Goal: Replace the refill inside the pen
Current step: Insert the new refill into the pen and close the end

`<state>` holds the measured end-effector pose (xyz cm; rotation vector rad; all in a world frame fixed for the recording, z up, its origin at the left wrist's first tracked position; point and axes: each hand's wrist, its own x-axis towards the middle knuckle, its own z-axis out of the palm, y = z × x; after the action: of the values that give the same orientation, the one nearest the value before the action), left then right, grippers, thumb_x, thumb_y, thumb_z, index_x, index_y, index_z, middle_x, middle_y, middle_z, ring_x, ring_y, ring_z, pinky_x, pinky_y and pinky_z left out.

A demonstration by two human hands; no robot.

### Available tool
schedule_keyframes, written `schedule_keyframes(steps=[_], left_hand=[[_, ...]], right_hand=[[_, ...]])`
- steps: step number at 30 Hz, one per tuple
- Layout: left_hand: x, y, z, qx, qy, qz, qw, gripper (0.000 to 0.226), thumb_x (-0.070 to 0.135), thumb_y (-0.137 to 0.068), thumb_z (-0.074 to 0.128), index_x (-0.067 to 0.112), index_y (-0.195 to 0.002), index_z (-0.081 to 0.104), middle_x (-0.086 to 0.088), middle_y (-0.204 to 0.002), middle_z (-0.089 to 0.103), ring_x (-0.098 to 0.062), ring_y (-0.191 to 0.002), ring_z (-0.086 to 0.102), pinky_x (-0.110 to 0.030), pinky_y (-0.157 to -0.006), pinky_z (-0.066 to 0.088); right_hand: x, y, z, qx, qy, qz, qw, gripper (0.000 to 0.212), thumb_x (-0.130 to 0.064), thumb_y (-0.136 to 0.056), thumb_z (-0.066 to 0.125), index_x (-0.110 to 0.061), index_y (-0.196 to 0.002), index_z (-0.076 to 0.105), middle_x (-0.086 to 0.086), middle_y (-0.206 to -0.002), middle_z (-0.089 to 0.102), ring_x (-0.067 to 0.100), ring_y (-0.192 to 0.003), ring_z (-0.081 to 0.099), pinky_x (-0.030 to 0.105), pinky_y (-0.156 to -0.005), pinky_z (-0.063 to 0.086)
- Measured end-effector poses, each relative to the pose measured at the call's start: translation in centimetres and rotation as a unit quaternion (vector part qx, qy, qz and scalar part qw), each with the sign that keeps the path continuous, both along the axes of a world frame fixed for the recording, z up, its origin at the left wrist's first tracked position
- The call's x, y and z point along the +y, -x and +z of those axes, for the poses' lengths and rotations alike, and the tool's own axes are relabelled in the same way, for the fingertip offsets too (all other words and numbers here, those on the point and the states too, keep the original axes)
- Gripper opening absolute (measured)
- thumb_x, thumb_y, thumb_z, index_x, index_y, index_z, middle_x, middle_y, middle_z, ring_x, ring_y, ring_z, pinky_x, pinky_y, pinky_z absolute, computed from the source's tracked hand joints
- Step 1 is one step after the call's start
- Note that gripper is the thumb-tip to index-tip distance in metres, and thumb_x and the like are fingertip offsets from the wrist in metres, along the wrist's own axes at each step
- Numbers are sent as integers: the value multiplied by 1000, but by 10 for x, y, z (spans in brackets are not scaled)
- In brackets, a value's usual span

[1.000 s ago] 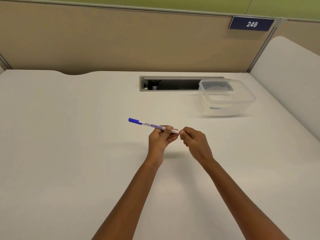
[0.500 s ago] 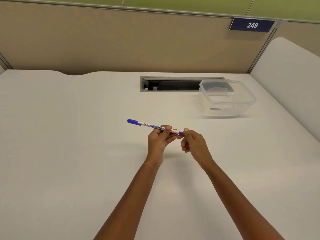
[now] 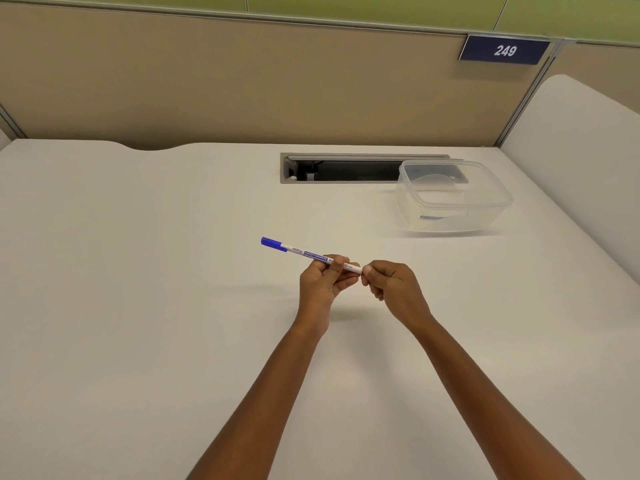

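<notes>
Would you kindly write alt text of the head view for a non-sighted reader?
The left hand grips a white pen with a blue cap above a white desk, while the right hand pinches its other end. A clear plastic container stands farther back right.

White desk (image 3: 138,306), clear plastic container (image 3: 453,199) resting on it, far right

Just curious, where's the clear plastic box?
In the head view, the plastic container sits far right on the white desk, at the right end of the cable slot.
</notes>
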<state>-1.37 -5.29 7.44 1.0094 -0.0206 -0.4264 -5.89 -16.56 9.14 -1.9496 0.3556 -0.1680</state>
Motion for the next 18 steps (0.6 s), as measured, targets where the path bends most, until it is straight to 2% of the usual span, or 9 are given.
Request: schedule_keyframes(steps=[2, 4, 5, 7, 10, 12, 16, 18], left_hand=[[-1, 1, 1, -6, 1, -7, 1000, 14, 9, -93, 48, 5, -83, 57, 3, -62, 71, -9, -65, 69, -17, -64, 56], [-2, 0, 2, -12, -4, -7, 1000, 13, 9, -92, 49, 6, -83, 58, 3, -63, 70, -9, -65, 68, -17, -65, 55], [-2, 0, 3, -14, -7, -5, 1000, 12, 9, -91, 50, 6, -83, 58, 2, -63, 70, -9, -64, 68, -17, -64, 55], [-3, 0, 4, -15, -13, 4, 1000, 11, 9, -91, 52, 7, -82, 59, 1, -65, 70, -9, -64, 68, -17, -64, 55], [-3, 1, 6, -10, -27, 26, 999, 11, 9, -90, 52, 7, -82, 60, -4, -70, 68, -9, -62, 69, -16, -63, 56], [-2, 0, 5, -1, -31, 33, 999, 11, 9, -91, 52, 6, -84, 60, -8, -75, 66, -9, -62, 69, -16, -63, 56], [-1, 0, 4, 8, -30, 33, 999, 10, 10, -91, 52, 4, -87, 59, -11, -79, 65, -9, -62, 69, -16, -63, 56], [-1, 0, 3, 11, -34, 29, 999, 10, 10, -91, 52, 2, -91, 58, -10, -79, 65, -9, -62, 69, -16, -63, 56]], right_hand=[[0, 1, 3, 29, -110, -13, 993, 39, -15, -92, 45, -13, -54, 50, -11, -38, 37, 8, -42, 31, 22, -50, 28], [2, 1, 6, 76, -258, -26, 963, 39, -20, -93, 42, -13, -55, 48, -9, -38, 34, 9, -43, 28, 19, -46, 28], [3, 2, 8, 91, -301, -28, 949, 39, -22, -94, 41, -13, -56, 47, -8, -39, 35, 9, -42, 29, 17, -44, 29], [4, 2, 8, 97, -308, -30, 946, 42, -26, -95, 38, -13, -57, 50, -7, -40, 39, 9, -40, 34, 17, -43, 32], [7, 3, 5, 67, -158, -44, 984, 45, -27, -97, 33, -13, -62, 56, -2, -47, 47, 10, -44, 42, 20, -48, 34], [7, 6, 0, 22, -51, -48, 997, 36, -24, -97, 33, -15, -72, 58, 0, -55, 52, 11, -50, 47, 20, -53, 35], [6, 12, -10, -50, 77, -8, 996, 10, -23, -93, 47, -21, -88, 55, 4, -65, 58, 20, -64, 54, 29, -62, 42], [3, 12, -12, -83, 185, 4, 979, 10, -22, -92, 49, -16, -89, 57, 8, -69, 58, 25, -68, 55, 33, -62, 43]])
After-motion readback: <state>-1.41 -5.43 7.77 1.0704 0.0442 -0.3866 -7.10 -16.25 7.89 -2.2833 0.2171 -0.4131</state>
